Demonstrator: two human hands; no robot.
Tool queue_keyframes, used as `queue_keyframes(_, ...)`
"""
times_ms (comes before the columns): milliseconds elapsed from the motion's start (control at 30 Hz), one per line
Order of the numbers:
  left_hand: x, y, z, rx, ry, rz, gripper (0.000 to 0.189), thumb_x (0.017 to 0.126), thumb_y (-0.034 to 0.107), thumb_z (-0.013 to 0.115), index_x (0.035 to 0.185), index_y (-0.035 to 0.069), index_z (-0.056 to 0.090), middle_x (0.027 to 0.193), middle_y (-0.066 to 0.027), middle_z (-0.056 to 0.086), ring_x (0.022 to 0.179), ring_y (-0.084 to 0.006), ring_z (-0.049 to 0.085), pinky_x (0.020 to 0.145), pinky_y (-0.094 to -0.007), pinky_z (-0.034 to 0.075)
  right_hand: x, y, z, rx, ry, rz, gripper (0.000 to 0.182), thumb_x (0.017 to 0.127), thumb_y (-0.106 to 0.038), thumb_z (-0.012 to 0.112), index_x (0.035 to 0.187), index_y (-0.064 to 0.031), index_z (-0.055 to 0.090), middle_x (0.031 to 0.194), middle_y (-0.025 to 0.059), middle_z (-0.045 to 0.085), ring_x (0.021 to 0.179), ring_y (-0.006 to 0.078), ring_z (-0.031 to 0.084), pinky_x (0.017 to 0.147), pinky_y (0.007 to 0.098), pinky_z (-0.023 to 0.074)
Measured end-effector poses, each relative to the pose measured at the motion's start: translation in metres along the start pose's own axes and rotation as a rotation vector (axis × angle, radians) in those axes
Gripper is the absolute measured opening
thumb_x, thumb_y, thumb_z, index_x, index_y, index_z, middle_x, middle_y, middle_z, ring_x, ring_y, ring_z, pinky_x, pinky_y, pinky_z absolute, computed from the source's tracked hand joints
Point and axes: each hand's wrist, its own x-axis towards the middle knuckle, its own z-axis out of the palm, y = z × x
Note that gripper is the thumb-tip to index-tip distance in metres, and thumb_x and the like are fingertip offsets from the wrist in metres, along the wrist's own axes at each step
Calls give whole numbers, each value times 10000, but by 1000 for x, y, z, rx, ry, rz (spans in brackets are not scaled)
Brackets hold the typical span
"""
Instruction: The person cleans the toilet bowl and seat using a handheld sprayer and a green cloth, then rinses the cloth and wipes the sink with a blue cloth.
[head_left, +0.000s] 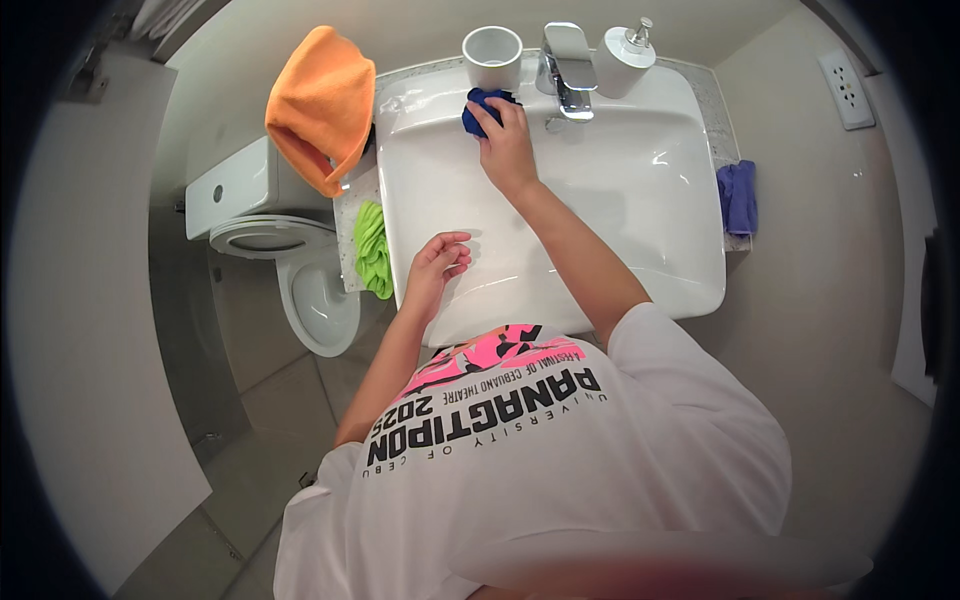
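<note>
My right hand (508, 146) grips a bunched dark blue cloth (480, 118) at the back ledge of the white washbasin (442, 180). Just behind the cloth stands a white cup (493, 64). The chrome faucet (570, 71) rises to the right of that hand. Over the basin's left front part, my left hand (439, 266) hovers or rests with fingers loosely curled and nothing in them; whether it touches the basin I cannot tell.
A white soap dispenser (622, 64) stands right of the faucet. An orange cloth (322, 105) is at the back left, a green cloth (372, 251) lies left of the basin, and a purple cloth (738, 199) at its right. A toilet (319, 300) sits on the left; a wall outlet (847, 90) is at right.
</note>
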Motion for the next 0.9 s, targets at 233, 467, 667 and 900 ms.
queue_keyframes(233, -3, 0, -15, 10, 48, 38, 252, 946, 92, 488, 1176, 52, 584, 963, -14, 593, 896, -99, 574, 824, -247, 469, 9, -53, 5, 78, -78, -159, 464, 748, 35, 652, 1185, -120, 635, 1139, 133, 569, 1069, 326, 522, 955, 422, 452)
queue_keyframes(467, -8, 4, -15, -17, 33, 87, 246, 949, 98, 488, 1167, 56, 593, 962, -11, 594, 900, -97, 577, 833, -248, 469, 14, -27, 50, -190, -195, -124, 480, 734, 24, 633, 1182, -148, 635, 1277, 190, 560, 1103, 367, 507, 936, 422, 455)
queue_keyframes(667, -18, 3, -20, 53, 73, 143, 237, 943, 97, 516, 1161, 63, 600, 946, -1, 594, 883, -92, 578, 833, -254, 474, 8, -51, 35, 313, -440, 49, 458, 709, 24, 599, 1146, -105, 637, 1133, 152, 636, 1055, 361, 557, 916, 406, 468)
queue_keyframes(900, -24, 10, -11, 154, -22, 301, 218, 938, 52, 528, 1144, 47, 601, 924, 10, 572, 857, -76, 539, 811, -249, 459, 52, -33, 79, -148, -269, -99, 491, 790, -193, 638, 1273, -138, 570, 1386, 177, 494, 1299, 349, 435, 1087, 496, 323)
